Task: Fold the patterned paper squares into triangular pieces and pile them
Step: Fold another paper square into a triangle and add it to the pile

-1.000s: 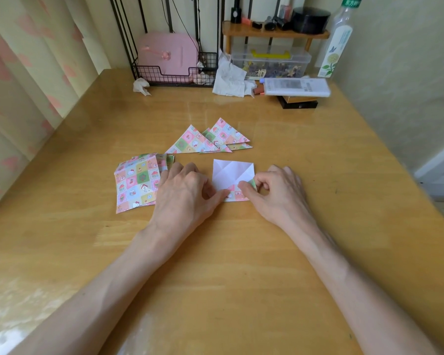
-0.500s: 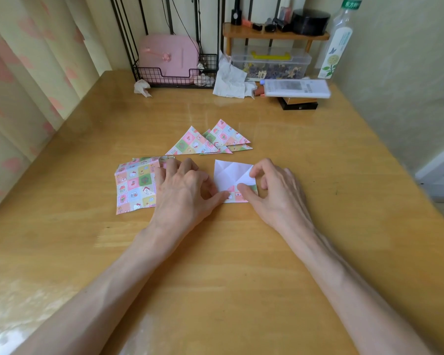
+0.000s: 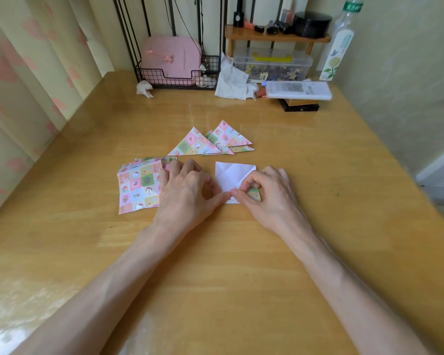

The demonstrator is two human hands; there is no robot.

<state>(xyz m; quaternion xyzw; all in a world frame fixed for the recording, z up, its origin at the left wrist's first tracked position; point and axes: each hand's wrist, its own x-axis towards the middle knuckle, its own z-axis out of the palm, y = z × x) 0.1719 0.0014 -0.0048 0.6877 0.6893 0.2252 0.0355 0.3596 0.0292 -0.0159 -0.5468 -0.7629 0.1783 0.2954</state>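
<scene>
wooden table (image 3: 241,278) | floral curtain (image 3: 23,85) left | pale wall (image 3: 408,73) right

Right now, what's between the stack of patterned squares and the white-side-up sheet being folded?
Head view: only the left hand, covering the right edge of the stack of patterned squares, its thumb on the white sheet.

**What the hands and edges keep from view**

The right hand (image 3: 269,198) covers the near right corner of the paper square (image 3: 235,175), so the reach of the turned-up patterned flap cannot be told. The left hand (image 3: 187,193) hides the right edge of the stack of patterned squares (image 3: 139,185), and its sheets cannot be counted. In the pile of triangles (image 3: 210,142), the lower pieces show only as slivers. The top edge cuts off the bottle (image 3: 340,47); the bottom edge cuts off both forearms. The contents of the clear box (image 3: 272,65) are too small to name.
</scene>
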